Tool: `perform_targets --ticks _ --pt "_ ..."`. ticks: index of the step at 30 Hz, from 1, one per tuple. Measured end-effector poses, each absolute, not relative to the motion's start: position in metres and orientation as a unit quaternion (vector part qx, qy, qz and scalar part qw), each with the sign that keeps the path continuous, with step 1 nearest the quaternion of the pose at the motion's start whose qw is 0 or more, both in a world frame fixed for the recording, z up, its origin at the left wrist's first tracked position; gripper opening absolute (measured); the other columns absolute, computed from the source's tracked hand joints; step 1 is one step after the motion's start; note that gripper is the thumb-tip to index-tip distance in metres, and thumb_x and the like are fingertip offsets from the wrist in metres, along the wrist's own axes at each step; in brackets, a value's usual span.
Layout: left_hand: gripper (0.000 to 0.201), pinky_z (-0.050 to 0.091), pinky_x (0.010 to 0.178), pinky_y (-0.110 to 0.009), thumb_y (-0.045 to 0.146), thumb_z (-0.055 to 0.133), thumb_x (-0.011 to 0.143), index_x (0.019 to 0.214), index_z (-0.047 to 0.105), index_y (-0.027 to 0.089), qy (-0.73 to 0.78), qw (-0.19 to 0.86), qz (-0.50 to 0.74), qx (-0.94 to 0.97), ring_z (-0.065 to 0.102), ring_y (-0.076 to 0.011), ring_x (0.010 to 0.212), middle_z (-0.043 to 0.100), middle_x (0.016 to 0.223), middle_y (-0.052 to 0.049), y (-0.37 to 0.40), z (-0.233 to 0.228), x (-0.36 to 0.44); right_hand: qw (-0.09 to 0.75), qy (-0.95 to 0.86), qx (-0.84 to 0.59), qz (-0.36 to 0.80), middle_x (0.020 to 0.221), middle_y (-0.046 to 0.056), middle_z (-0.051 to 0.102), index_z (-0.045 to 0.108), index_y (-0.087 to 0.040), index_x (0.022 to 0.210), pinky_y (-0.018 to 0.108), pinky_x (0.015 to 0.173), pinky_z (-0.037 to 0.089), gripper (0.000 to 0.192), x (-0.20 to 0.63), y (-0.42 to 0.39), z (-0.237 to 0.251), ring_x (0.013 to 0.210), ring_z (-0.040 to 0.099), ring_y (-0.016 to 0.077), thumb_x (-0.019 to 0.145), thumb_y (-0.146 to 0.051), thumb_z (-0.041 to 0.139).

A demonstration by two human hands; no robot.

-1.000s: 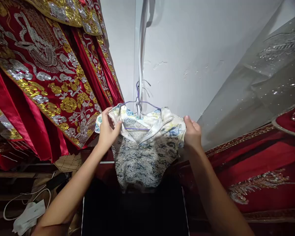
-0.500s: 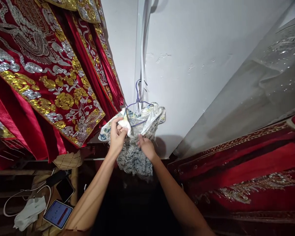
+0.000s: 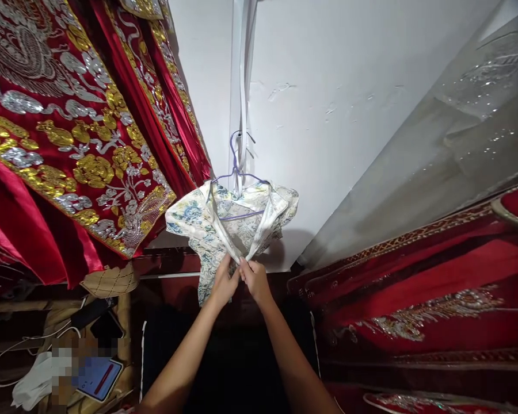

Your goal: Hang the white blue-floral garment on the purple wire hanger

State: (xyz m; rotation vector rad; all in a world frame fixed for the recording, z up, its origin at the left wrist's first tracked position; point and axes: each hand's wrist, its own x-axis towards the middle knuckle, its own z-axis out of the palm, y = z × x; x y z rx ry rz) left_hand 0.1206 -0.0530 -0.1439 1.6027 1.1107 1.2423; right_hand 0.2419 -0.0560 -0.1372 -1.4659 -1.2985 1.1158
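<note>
Below one hanger (image 3: 237, 172), two hands (image 3: 223, 283) (image 3: 254, 280) seemingly pinching one garment (image 3: 224, 221)

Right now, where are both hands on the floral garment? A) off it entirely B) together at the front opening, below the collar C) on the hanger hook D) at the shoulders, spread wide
B: the left hand and right hand meet side by side, pinching the two front edges of the garment below the hanger.

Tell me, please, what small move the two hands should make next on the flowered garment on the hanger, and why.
Probably fasten the front. The left hand and right hand pinch the two open front edges of the flowered garment together below the collar, while it hangs on the purple hanger, still unfastened.
</note>
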Motion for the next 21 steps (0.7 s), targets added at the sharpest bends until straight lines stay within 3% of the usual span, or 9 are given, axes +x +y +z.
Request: perform_targets --ticks 3,5,9,12,15,19,21 --pt "0.011 0.05 0.083 -0.036 0.029 0.052 0.092 0.093 0.06 0.022 0.463 0.344 0.48 0.661 0.063 -0.023 0.091 0.066 0.09 -0.006 -0.052 -0.146 0.125 0.426 -0.533 -0.552 0.479 0.056 0.004 0.058 0.06 -0.024 0.063 0.034 0.051 0.044 0.043 0.25 -0.063 -0.122 0.048 0.05 0.0179 0.089 -0.057 0.05" --pt "0.016 0.048 0.076 -0.031 0.03 0.051 0.092 0.081 0.058 0.02 0.469 0.331 0.47 0.67 0.06 -0.0198 0.08 0.062 0.079 -0.003 -0.051 -0.144 0.123 0.408 -0.538 -0.529 0.515 0.053 0.004 0.059 0.063 -0.023 0.062 0.033 0.045 0.038 0.038 0.258 -0.059 -0.106 0.043 0.046 0.0155 0.087 -0.052 0.056" --pt "0.017 0.045 0.076 -0.027 0.03 0.051 0.092 0.08 0.056 0.02 0.477 0.318 0.447 0.687 0.058 -0.0172 0.079 0.061 0.081 -0.002 -0.051 -0.143 0.115 0.401 -0.535 -0.495 0.555 0.05 0.002 0.058 0.068 -0.02 0.064 0.028 0.039 0.031 0.033 0.272 -0.026 -0.052 0.038 0.04 0.0108 0.084 -0.045 0.063" --pt "0.017 0.044 0.074 -0.026 0.028 0.05 0.091 0.078 0.054 0.02 0.494 0.306 0.421 0.696 0.056 -0.0166 0.077 0.059 0.079 -0.002 -0.05 -0.141 0.111 0.432 -0.537 -0.467 0.553 0.059 0.002 0.064 0.07 -0.016 0.071 0.022 0.038 0.031 0.027 0.267 0.011 0.0 0.042 0.044 0.0081 0.082 -0.041 0.069" --pt "0.011 0.042 0.068 -0.026 0.021 0.055 0.085 0.074 0.054 0.02 0.501 0.299 0.384 0.716 0.055 -0.0161 0.069 0.058 0.072 -0.001 -0.048 -0.132 0.107 0.488 -0.514 -0.431 0.558 0.056 0.001 0.062 0.067 -0.013 0.071 0.017 0.035 0.026 0.024 0.253 0.031 0.042 0.039 0.042 0.0046 0.082 -0.034 0.069" --pt "0.012 0.04 0.064 -0.026 0.013 0.063 0.076 0.068 0.057 0.02 0.487 0.292 0.337 0.751 0.055 -0.0163 0.063 0.059 0.066 0.0 -0.042 -0.091 0.098 0.55 -0.495 -0.395 0.544 0.05 -0.002 0.058 0.063 -0.015 0.07 0.016 0.033 0.024 0.027 0.238 0.025 0.059 0.035 0.041 0.0041 0.085 -0.037 0.067" --pt "0.005 0.042 0.07 -0.027 0.018 0.063 0.082 0.086 0.063 0.021 0.472 0.273 0.359 0.757 0.06 -0.0172 0.074 0.066 0.079 -0.001 -0.034 -0.053 0.091 0.55 -0.507 -0.396 0.533 0.049 -0.002 0.057 0.06 -0.016 0.069 0.017 0.033 0.025 0.031 0.237 0.015 0.057 0.034 0.041 0.0047 0.086 -0.041 0.067"
